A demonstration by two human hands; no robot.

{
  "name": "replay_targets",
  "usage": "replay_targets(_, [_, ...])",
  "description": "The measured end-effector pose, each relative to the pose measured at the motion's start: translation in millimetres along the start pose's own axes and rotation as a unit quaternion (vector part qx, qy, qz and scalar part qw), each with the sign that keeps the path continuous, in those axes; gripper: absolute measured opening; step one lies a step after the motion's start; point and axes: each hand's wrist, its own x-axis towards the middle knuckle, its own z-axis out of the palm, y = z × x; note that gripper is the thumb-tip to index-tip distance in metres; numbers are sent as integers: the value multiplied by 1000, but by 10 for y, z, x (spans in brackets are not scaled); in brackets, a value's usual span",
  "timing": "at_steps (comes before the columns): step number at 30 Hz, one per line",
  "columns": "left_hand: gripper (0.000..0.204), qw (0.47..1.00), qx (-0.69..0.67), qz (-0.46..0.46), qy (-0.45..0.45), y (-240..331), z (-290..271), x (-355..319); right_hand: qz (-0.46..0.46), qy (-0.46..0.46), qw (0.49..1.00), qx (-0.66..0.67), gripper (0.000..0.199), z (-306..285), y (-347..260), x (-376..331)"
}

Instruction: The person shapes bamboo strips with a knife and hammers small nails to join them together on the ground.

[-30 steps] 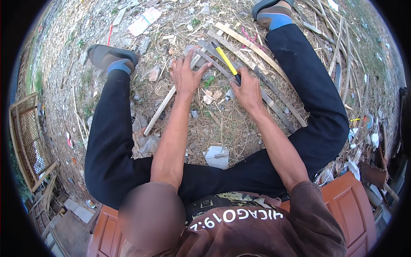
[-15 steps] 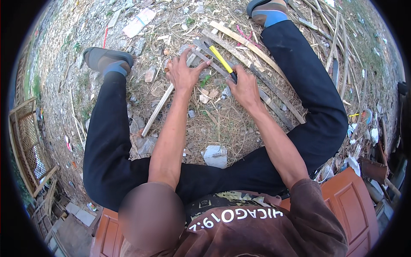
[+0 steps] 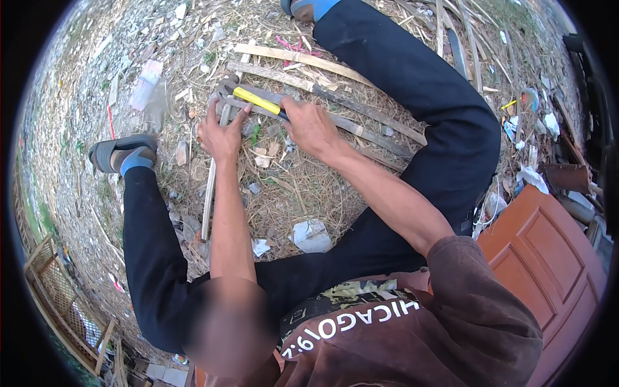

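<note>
Gripping a yellow-and-black tool [image 3: 255, 101] by its dark end, a person's right hand [image 3: 312, 127] reaches in from the right, its fingers closed around the handle and its knuckles turned up. The right forearm slants across the body toward the upper left, the wrist nearly straight. The tool lies just beyond both hands, its yellow length pointing up and left to a dark metal piece [image 3: 227, 86]; whether the two are joined cannot be told.

The left hand [image 3: 220, 138] comes up almost straight from the lower edge, its back to the camera, thumb and forefinger spread apart near the tool's far end. Beneath it runs a pale wooden strip [image 3: 209, 200]; whether the hidden fingers grip it cannot be told.

Between the person's outstretched legs in black trousers [image 3: 158, 235], the ground [image 3: 284, 206] is a rough mix of dry straw, wood chips and stones. More wooden strips [image 3: 306, 59] lie beyond the right hand, beside a tangle of pink string [image 3: 293, 46]. A whitish slab [image 3: 311, 236] rests near the trousers, and a pale sheet [image 3: 145, 84] lies at the upper left, above a grey sandal [image 3: 122, 152].

At the lower left edge leans a wooden lattice panel [image 3: 72, 315]; at the lower right, a reddish-brown panelled door [image 3: 548, 253] slants beside the person, with scattered litter [image 3: 532, 178] just above it.
</note>
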Motion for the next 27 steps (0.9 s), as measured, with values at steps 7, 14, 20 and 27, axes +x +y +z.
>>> replay_targets(7, [93,996,-51,72,16,-267,146,192,-3,39,999,0,20,52,-13,-46])
replay_targets(14, [74,982,-157,104,-9,-309,176,262,11,56,998,-38,21,-67,53,-325])
replay_targets(20, [76,983,-157,86,-32,-261,28,207,16,98,994,-49,19,146,-28,-273])
replay_targets(27, [79,970,-223,86,-55,-235,54,198,41,119,989,-81,21,382,-68,-172])
